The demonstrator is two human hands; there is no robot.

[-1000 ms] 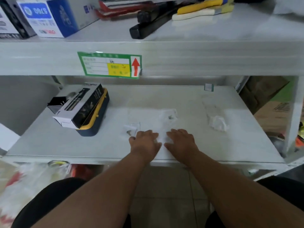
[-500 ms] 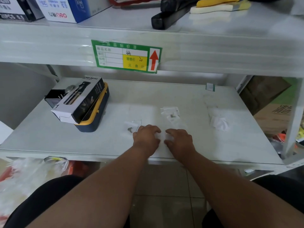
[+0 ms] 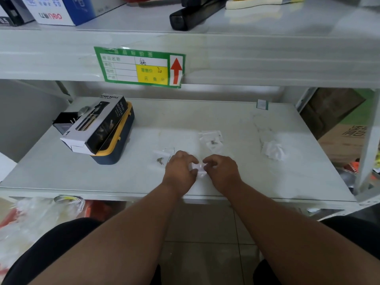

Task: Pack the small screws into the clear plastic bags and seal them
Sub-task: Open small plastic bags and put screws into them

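Observation:
On the white lower shelf (image 3: 107, 175), my left hand (image 3: 181, 171) and my right hand (image 3: 223, 171) pinch a small clear plastic bag (image 3: 199, 169) between them near the front edge. Whether it holds screws is hidden by my fingers. A second clear bag (image 3: 211, 138) with small dark screws inside lies just beyond my right hand. Left of my left hand, a few loose metal screws (image 3: 160, 160) rest by another clear bag (image 3: 164, 153).
A spray bottle box (image 3: 96, 124) lies on a blue and yellow case (image 3: 117, 149) at the shelf's left. Crumpled clear plastic (image 3: 272, 150) sits at the right. The upper shelf edge carries a green price label (image 3: 139, 66). Cardboard boxes (image 3: 345, 140) stand at right.
My hands went from lying flat on the shelf to curling and pinching the small bag between their fingertips. The camera moved closer and tilted slightly.

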